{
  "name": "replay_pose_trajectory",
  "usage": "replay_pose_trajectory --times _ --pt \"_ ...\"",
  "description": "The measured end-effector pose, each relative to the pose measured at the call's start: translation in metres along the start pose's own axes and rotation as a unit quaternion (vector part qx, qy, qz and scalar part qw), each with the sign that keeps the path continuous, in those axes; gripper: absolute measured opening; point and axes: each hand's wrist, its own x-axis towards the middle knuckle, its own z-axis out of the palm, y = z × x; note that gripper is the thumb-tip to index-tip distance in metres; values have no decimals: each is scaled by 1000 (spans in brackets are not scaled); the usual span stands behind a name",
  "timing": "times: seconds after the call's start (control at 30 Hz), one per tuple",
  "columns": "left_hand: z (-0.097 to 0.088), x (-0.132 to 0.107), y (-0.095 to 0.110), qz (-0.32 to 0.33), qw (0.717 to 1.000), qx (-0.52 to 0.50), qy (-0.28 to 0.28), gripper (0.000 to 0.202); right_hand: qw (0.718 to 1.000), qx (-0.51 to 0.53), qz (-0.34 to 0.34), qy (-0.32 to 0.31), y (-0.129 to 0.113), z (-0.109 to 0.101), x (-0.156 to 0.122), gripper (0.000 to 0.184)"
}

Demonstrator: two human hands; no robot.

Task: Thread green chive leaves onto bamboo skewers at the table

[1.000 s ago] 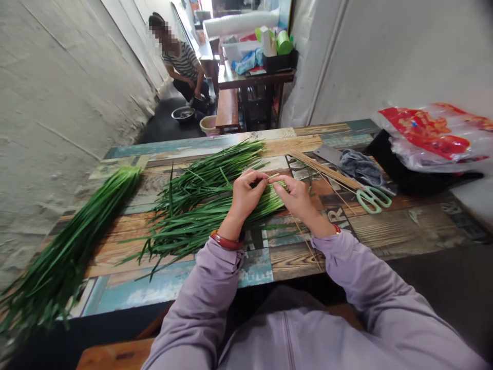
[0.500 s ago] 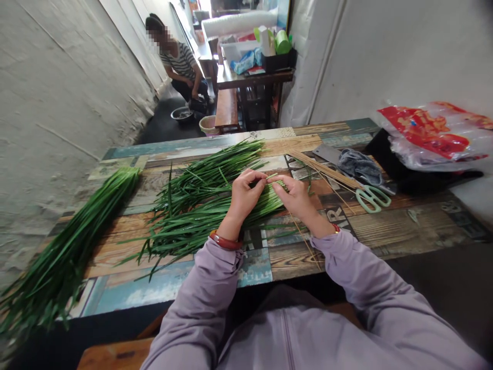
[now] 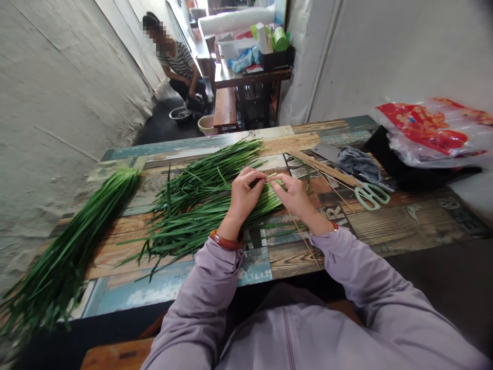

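A loose pile of green chives [image 3: 200, 205] lies spread across the middle of the patterned wooden table [image 3: 385, 226]. My left hand [image 3: 244, 195] is closed, pinching the pale stem end of a chive above the pile. My right hand [image 3: 295, 195] is closed too, fingertips meeting the left hand's at that same stem. A thin bamboo skewer [image 3: 304, 239] runs under my right wrist toward the table's near edge; whether the hand holds it is unclear.
A tidy bundle of chives [image 3: 65, 252] lies at the table's left. Right of my hands are a skewer bundle [image 3: 323, 167], green scissors [image 3: 372, 195], a cleaver with a grey cloth [image 3: 356, 162] and a red-printed plastic bag [image 3: 435, 133]. A person [image 3: 179, 61] crouches over a basin beyond.
Hands stay together on the chive stem with hardly any movement. The view has shifted slightly.
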Motion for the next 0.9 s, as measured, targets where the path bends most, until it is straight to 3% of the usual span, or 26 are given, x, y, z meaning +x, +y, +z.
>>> replay_pose_trajectory --times 0.37,0.53,0.63,0.9 --pt "1 1 -3 22 999 33 -11 14 999 19 22 15 10 6 3 22" --pt "2 1 -6 44 998 44 -22 15 998 56 10 40 15 11 2 30" --pt "1 -1 -5 58 996 56 -41 16 998 50 8 40 14 12 0 23" --pt "-2 -7 2 15 984 156 -86 22 998 -7 -7 60 17 12 -3 27"
